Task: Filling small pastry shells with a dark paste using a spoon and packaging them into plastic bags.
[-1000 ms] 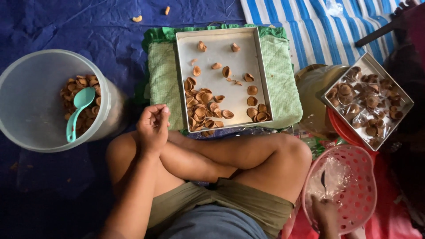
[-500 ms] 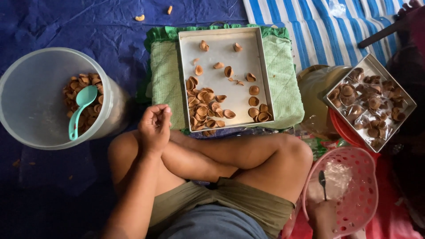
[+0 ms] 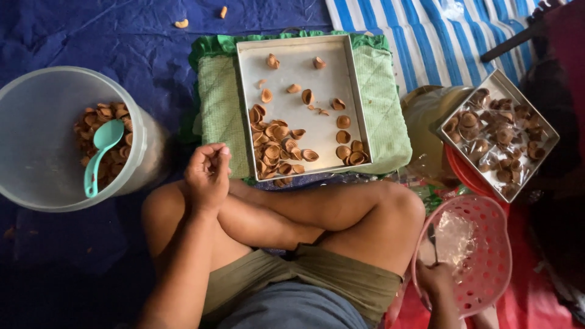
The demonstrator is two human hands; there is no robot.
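Note:
I sit cross-legged on a blue tarp. My left hand (image 3: pixel 207 176) rests above my left knee with its fingers curled together; nothing shows in them. It is just off the near left corner of a metal tray (image 3: pixel 286 67) that holds several brown shell halves (image 3: pixel 277 146) and lies on a green cloth (image 3: pixel 213 97). My right hand (image 3: pixel 436 283) is low at the right. It grips a thin metal tool (image 3: pixel 432 237) that points into a pink plastic basket (image 3: pixel 487 256).
A clear plastic bucket (image 3: pixel 36 146) at the left holds brown shells and a teal scoop (image 3: pixel 100 152). A second metal tray (image 3: pixel 496 134) of wrapped dark pieces sits at the right over a red rim (image 3: pixel 457 173). A striped blue-white mat (image 3: pixel 451 42) lies behind.
Nearly nothing: the view has shifted a little and both hands stay where they were.

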